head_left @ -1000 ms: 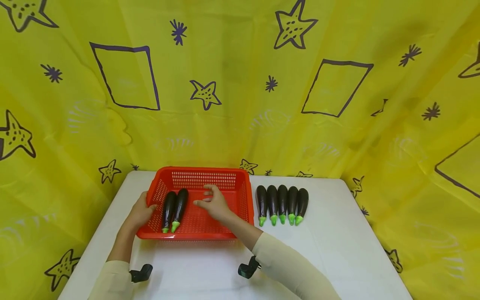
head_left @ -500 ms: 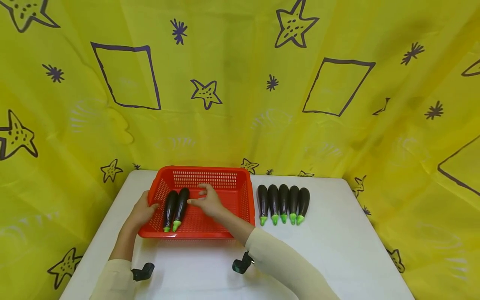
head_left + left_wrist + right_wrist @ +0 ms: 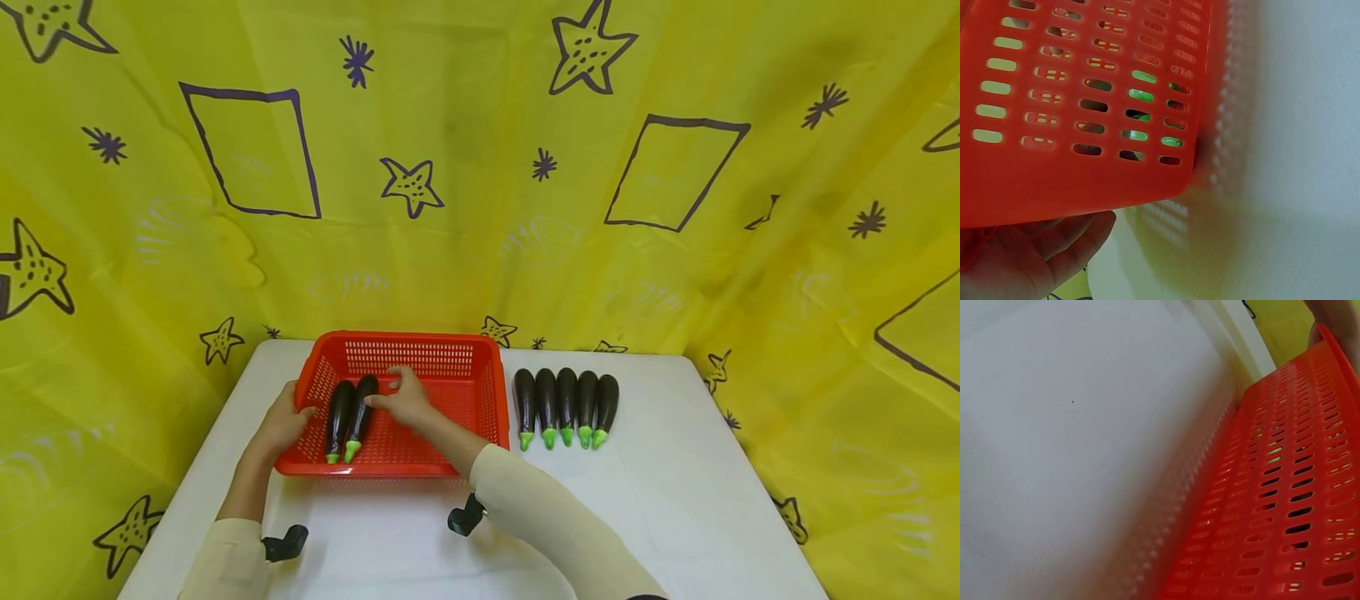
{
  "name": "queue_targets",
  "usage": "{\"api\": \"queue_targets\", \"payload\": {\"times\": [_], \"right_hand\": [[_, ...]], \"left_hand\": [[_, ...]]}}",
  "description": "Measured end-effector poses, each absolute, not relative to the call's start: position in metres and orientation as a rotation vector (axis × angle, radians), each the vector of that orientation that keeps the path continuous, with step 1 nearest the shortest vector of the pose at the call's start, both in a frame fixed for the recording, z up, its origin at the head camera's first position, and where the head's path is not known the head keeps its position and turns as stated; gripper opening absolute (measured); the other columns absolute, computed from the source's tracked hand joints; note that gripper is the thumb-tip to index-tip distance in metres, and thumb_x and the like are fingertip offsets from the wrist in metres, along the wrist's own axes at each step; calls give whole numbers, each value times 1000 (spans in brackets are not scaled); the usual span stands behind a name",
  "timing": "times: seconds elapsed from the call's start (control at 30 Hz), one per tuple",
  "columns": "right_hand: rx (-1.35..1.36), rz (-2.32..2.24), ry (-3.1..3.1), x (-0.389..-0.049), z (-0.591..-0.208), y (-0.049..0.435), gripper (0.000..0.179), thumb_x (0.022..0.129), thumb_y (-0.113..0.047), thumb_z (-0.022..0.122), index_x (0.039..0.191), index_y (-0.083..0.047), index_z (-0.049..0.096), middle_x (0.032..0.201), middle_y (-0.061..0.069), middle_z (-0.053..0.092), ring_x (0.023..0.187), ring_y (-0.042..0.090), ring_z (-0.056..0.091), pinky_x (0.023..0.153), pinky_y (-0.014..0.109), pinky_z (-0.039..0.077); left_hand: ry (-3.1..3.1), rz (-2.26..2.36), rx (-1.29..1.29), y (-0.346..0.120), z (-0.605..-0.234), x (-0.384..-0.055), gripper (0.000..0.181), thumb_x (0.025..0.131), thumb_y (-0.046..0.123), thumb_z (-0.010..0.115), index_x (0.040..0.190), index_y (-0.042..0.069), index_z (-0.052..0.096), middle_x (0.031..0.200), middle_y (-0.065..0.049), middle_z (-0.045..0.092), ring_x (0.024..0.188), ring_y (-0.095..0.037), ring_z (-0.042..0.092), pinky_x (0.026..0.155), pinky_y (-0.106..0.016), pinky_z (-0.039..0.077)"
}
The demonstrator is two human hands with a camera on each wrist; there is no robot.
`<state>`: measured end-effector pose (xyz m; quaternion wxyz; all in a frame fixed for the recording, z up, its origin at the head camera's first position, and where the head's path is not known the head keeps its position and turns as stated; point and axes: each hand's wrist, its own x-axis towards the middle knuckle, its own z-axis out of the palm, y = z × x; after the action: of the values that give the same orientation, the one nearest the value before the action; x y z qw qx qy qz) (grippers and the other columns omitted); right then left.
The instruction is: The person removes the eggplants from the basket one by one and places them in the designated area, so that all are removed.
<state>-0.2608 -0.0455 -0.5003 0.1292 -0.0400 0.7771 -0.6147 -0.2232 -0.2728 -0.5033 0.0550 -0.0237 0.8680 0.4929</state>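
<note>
Two dark eggplants with green stem ends, a left one (image 3: 340, 417) and a right one (image 3: 363, 412), lie side by side in the left half of a red plastic basket (image 3: 405, 337). My left hand (image 3: 283, 427) grips the basket's left rim, thumb inside and fingers along the outer wall, as the left wrist view also shows. Over the basket, my right hand (image 3: 408, 402) is spread with thumb and fingers apart, the thumb tip right at the right eggplant's side. In the right wrist view the basket's slotted wall (image 3: 1285, 487) hides the right hand.
A row of several more eggplants (image 3: 567, 407) lies on the white table (image 3: 675, 500) right of the basket. Yellow curtain (image 3: 480, 250) with drawn stars hangs behind and at both sides. A black wrist camera (image 3: 467, 517) hangs below the right sleeve.
My right hand has moved left inside the basket, from its middle to beside the right eggplant. The left hand stays on the rim, and the eggplants lie as before.
</note>
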Motion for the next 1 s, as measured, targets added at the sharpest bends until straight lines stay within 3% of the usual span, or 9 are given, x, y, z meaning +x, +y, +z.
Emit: {"api": "queue_targets", "payload": {"times": [0.27, 0.67, 1.0], "right_hand": [[-92, -1752, 2301, -267, -507, -51, 67, 88, -6, 86, 144, 0, 50, 129, 23, 59, 108, 32, 62, 83, 40, 57], [-22, -1645, 2375, -274, -515, -63, 64, 86, -5, 87, 139, 0, 53, 128, 23, 63, 118, 37, 62, 92, 42, 57], [-30, -1599, 2417, -277, -519, -69, 64, 83, -4, 89, 137, 1, 54, 121, 20, 64, 111, 32, 63, 90, 39, 56]], "left_hand": [[2645, 1501, -64, -274, -502, -223, 51, 103, -5, 47, 146, -20, 22, 132, -44, 45, 108, -51, 60, 87, -58, 57], [2646, 1515, -60, -272, -501, -221, 50, 102, -7, 47, 144, -21, 23, 130, -44, 46, 107, -51, 60, 85, -57, 58], [2635, 1520, -66, -273, -504, -224, 51, 103, -6, 47, 145, -20, 23, 131, -44, 46, 106, -51, 61, 84, -56, 59]]}}
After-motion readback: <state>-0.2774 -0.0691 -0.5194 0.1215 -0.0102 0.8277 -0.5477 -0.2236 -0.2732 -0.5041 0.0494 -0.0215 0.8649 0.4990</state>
